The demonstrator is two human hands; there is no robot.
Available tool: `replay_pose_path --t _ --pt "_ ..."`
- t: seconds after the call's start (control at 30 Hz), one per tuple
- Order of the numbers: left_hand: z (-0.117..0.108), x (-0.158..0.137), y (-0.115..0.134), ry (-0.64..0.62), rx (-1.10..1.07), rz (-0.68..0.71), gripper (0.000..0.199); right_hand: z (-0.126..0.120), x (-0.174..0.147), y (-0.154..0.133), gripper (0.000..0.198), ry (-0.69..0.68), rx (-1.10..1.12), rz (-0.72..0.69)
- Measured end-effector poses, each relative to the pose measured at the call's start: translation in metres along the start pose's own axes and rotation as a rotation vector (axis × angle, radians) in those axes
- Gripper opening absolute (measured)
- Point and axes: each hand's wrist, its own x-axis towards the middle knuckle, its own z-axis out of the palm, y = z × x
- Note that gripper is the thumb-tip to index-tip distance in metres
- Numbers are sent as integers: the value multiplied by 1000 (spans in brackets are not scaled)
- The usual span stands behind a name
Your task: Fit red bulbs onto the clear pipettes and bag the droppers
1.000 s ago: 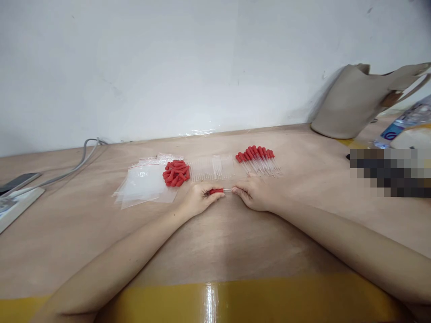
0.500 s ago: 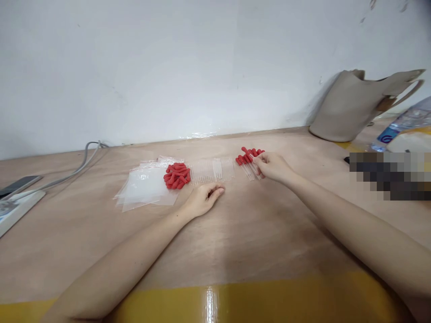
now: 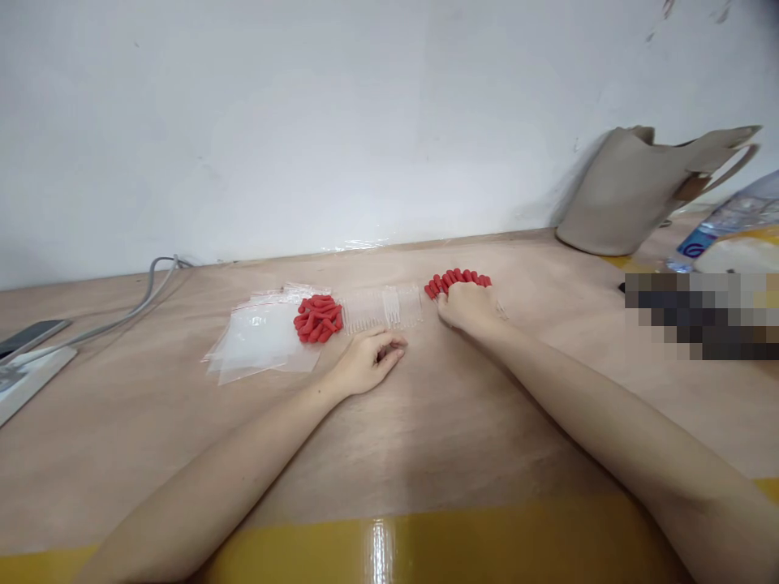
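Note:
My left hand (image 3: 365, 362) rests on the table with loosely curled fingers, thumb and forefinger slightly apart and nothing between them. Just beyond it lies a row of clear thin tubes (image 3: 363, 310), narrow tips toward me. A heap of red rubber bulbs (image 3: 318, 319) sits at the left end of that row. On the right, my right hand (image 3: 468, 308) is bent down over a row of droppers with red bulbs (image 3: 458, 277). Its fingers are curled and mostly hidden, as are most of the glass stems; what they grip cannot be seen.
Clear zip bags (image 3: 256, 341) lie fanned out left of the red heap. A grey cable (image 3: 146, 300), a phone (image 3: 33, 337) and a white box (image 3: 36, 377) are at far left. At right stand a beige bag (image 3: 633, 195) and a plastic bottle (image 3: 724, 219).
My right hand has moved slightly left and down over the droppers, turning its back to me. The red bulbs there now lie in a neater row. My left thumb and forefinger have parted slightly.

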Motion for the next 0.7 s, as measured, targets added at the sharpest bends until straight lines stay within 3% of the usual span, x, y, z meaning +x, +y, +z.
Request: replay_pose_path --t 0.1,0.23,0.4,0.7 --pt "1 0 0 0 1 2 17 2 0 1 37 39 -56 96" --pt "1 0 -1 -8 6 1 17 1 -2 -3 38 53 -82 56" --pt "2 0 -2 -8 -8 -7 16 1 2 -23 37 7 -13 36" --pt "3 0 -3 -3 -14 4 16 7 31 -51 24 -120 -1 170"
